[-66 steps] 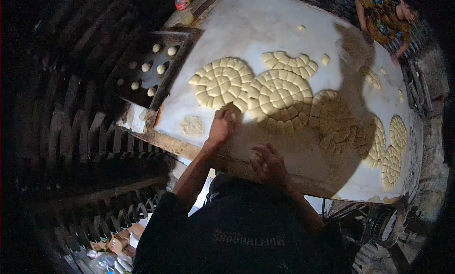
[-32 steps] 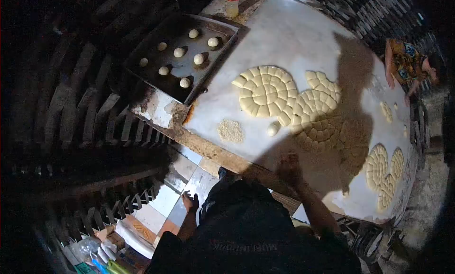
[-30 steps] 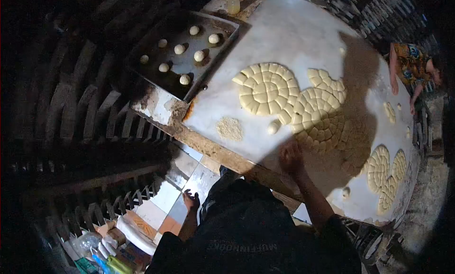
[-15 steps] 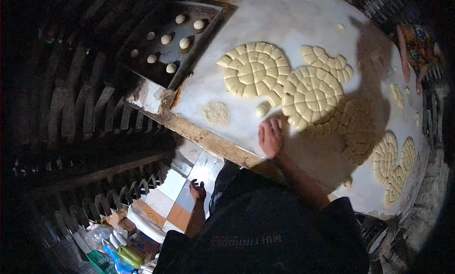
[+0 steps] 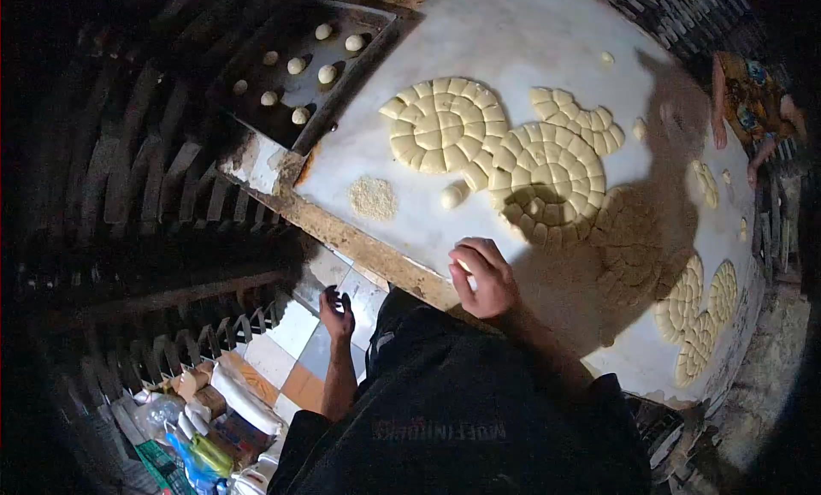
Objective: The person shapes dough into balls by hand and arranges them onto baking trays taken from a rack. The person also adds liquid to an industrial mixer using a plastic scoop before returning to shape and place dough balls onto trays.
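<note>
My right hand (image 5: 486, 279) is above the near edge of the table, its fingers curled around a small pale piece of dough (image 5: 465, 266) that shows between thumb and fingertips. Just beyond it lies a short stub of dough (image 5: 452, 195). Next to that are two cut dough spirals, one on the left (image 5: 446, 125) and one nearer (image 5: 552, 165), with a curved cluster of cut dough (image 5: 577, 118) behind them. Off the table, over the tiled floor, my left hand (image 5: 337, 314) hangs with its fingers apart and holds nothing.
A dark baking tray (image 5: 286, 84) with several dough balls stands at the far left. A patch of pale crumbs or seeds (image 5: 372, 199) lies near the edge. More cut dough (image 5: 682, 302) is on the right. Another person's arm (image 5: 718, 110) reaches in. Bags (image 5: 209, 452) lie on the floor.
My right hand has drawn back toward me from beside the dough stub, and a dough piece now shows in it. My left hand has risen slightly. The view has shifted a little.
</note>
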The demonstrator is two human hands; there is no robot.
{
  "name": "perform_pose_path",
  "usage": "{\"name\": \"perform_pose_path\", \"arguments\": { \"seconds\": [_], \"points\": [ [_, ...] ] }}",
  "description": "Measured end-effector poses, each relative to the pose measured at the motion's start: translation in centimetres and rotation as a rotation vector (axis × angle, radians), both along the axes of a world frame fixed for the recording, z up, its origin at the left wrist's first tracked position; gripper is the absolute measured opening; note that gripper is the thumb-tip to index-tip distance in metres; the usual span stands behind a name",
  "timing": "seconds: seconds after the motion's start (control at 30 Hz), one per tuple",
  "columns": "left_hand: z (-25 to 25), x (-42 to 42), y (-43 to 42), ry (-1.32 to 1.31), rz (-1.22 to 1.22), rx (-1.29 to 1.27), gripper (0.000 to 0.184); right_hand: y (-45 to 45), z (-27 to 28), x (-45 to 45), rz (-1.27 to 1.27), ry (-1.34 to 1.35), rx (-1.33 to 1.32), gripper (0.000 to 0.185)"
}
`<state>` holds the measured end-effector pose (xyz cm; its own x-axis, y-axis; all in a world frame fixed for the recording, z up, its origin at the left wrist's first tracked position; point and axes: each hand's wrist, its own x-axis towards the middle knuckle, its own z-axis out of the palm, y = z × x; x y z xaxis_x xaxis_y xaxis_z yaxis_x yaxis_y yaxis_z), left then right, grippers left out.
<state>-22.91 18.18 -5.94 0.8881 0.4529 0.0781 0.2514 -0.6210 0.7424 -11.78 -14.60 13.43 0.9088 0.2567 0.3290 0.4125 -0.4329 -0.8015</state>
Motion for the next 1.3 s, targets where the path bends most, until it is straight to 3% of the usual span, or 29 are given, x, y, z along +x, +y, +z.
{"name": "perform_pose_path", "arguments": {
  "seconds": [0.03,0.1,0.13,0.17,0.23,0.27,0.3,0.33,0.4,0.43,0.5,0.57,0.6,0.63,0.67,0.7,0.77,0.8,0.87,0.97,1.03,1.1,1.17,1.23,1.3],
  "points": [
    [0.2,0.7,0.0,-0.072,0.002,0.036,0.028,0.1,-1.6,0.4,0.003,-0.153,-0.065,0.023],
    [1.9,1.7,-0.5,-0.112,-0.015,0.032,0.026,-0.6,-6.1,0.3,-0.033,0.006,-0.248,0.035],
    [3.0,2.4,-1.3,-0.126,0.043,-0.161,0.024,-1.5,-8.3,-0.3,-0.088,-0.178,-0.329,0.051],
    [4.7,3.4,-2.2,-0.132,0.047,-0.156,0.024,-1.9,-8.6,-0.4,-0.084,-0.184,-0.324,0.051],
    [8.5,4.7,-4.4,-0.159,-0.022,-0.01,0.024,-2.2,-9.0,-0.9,-0.24,0.047,-0.187,0.06],
    [9.6,5.4,-5.4,-0.204,-0.111,-0.032,0.024,-2.5,-10.0,-0.6,-0.174,0.267,-0.097,0.064],
    [8.6,6.2,-6.1,-0.262,-0.234,-0.089,0.024,-2.7,-10.3,-1.0,-0.177,0.277,-0.097,0.064],
    [11.4,7.3,-9.0,-0.262,-0.301,-0.074,0.027,-3.0,-10.5,-1.0,-0.13,0.251,-0.145,0.064],
    [14.8,9.1,-13.0,-0.088,-0.522,-0.177,0.035,-3.3,-8.5,-0.3,-0.08,0.162,-0.22,0.064],
    [14.1,10.0,-14.2,0.004,-0.65,-0.214,0.043,-3.4,-7.5,-0.5,-0.085,0.151,-0.221,0.064],
    [15.3,11.1,-17.6,-0.003,-0.831,-0.001,0.054,-3.8,-6.2,-1.3,-0.242,0.099,-0.092,0.06],
    [13.7,11.9,-19.9,-0.098,-0.91,0.089,0.048,-5.2,-6.0,-1.5,-0.19,0.074,-0.189,0.058],
    [11.7,12.1,-20.2,-0.103,-0.906,0.09,0.048,-5.3,-4.7,-1.6,-0.225,0.229,-0.172,0.056],
    [9.1,12.3,-20.3,-0.091,-0.985,0.285,0.042,-5.3,-3.8,-1.8,-0.262,0.384,-0.154,0.055],
    [7.9,12.7,-20.3,-0.08,-1.058,0.484,0.037,-5.2,-3.6,-2.1,-0.262,0.377,-0.154,0.055],
    [9.2,12.9,-20.1,-0.088,-1.056,0.487,0.037,-5.1,-3.4,-2.4,-0.224,0.297,-0.052,0.052],
    [13.0,12.6,-19.1,0.324,-0.767,-0.659,0.025,-4.2,-3.3,-2.0,-0.181,0.223,0.047,0.05],
    [13.1,12.4,-18.5,0.329,-0.758,-0.663,0.025,-2.9,-3.2,-1.6,-0.155,0.142,-0.033,0.05],
    [13.1,11.9,-17.0,0.393,-0.61,-1.207,0.029,-0.4,-3.1,-1.3,-0.089,0.062,-0.112,0.05],
    [14.7,11.3,-14.6,0.402,-0.366,-1.428,0.032,2.8,-3.5,-0.1,-0.034,0.123,0.044,0.045],
    [15.5,11.6,-12.0,0.39,-0.289,-1.326,0.033,4.4,-3.6,1.2,-0.009,0.156,0.121,0.042],
    [14.3,12.0,-7.4,0.077,-0.073,-1.231,0.033,6.2,-3.8,3.9,-0.08,0.204,0.049,0.043],
    [13.8,12.6,-3.8,-0.049,0.02,-1.154,0.033,7.2,-5.1,5.9,-0.042,0.278,-0.033,0.04],
    [12.7,13.6,0.0,-0.107,0.031,-1.014,0.03,8.8,-6.1,7.5,-0.076,0.182,-0.28,0.043],
    [12.0,14.8,3.0,-0.174,0.113,-0.961,0.028,10.4,-7.7,8.7,-0.107,0.206,-0.267,0.041]
  ]
}}
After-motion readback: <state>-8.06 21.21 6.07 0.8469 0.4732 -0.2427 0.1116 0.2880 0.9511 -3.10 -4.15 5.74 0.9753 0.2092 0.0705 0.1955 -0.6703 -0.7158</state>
